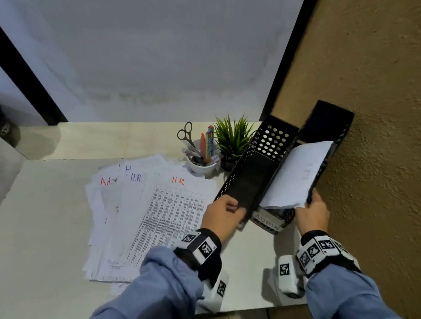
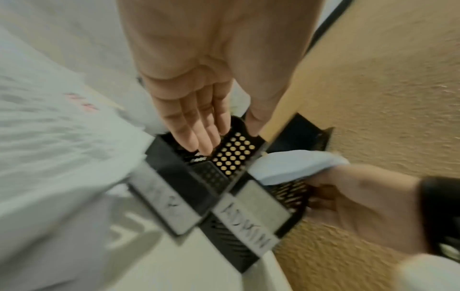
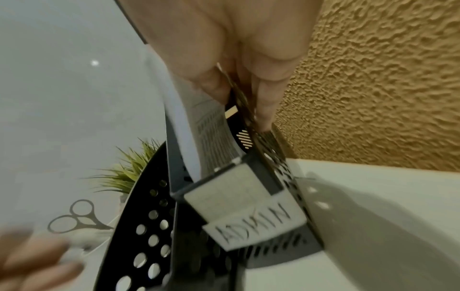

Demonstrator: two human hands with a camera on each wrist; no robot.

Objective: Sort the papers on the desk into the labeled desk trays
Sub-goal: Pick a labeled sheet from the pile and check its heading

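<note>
Right hand (image 1: 311,212) grip pinching ADMIN tray (image 1: 330,155) wall (sheet (image 1: 298,175) just inside), left hand (image 1: 222,214) relaxed.

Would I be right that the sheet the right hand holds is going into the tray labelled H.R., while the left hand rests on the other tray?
Not quite: the sheet in the right hand enters the ADMIN tray, as the right wrist view shows. The left hand does rest on the other tray.

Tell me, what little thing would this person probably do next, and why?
Probably let go of the sheet so it drops fully into the tray labeled ADMIN. It already leans inside that tray, with the right hand at the tray's near edge, while the left hand steadies the neighbouring tray. More papers wait on the desk.
</note>
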